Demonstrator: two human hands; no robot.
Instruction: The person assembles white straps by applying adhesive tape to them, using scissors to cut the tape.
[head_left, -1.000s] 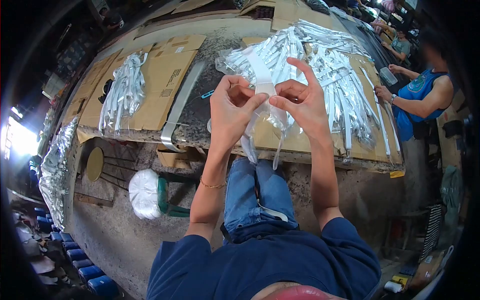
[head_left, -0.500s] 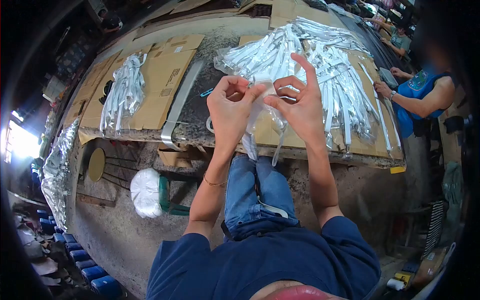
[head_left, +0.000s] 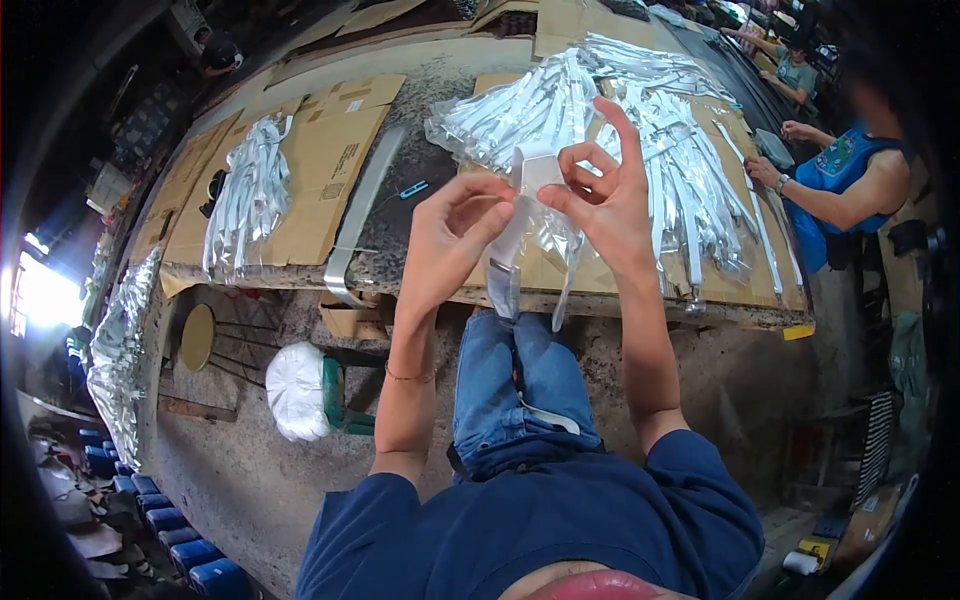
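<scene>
A white strap (head_left: 512, 235) is bent over at its top in front of me, its ends hanging down past the table's front edge. My right hand (head_left: 612, 205) pinches it near the bend between thumb and fingers, the index finger pointing up. At the strap's left side, my left hand (head_left: 455, 235) has thumb and index fingertip close together on the strap's edge; the exact contact is hard to make out. Behind my hands lies a large heap of silvery-white straps (head_left: 690, 190), many in clear plastic. A small light-blue tool (head_left: 413, 189) rests on the dark tabletop left of my hands.
Another pile of strips (head_left: 250, 190) lies on cardboard (head_left: 330, 170) at the left. A metal strip (head_left: 370, 190) crosses the table edge. Below stand a stool (head_left: 198, 335) and a white-covered seat (head_left: 297, 390). A co-worker (head_left: 850, 190) works at the right.
My left hand has shifted slightly down, and its grip has moved from the strap's top to its left side. The bent top of the strap now shows more openly.
</scene>
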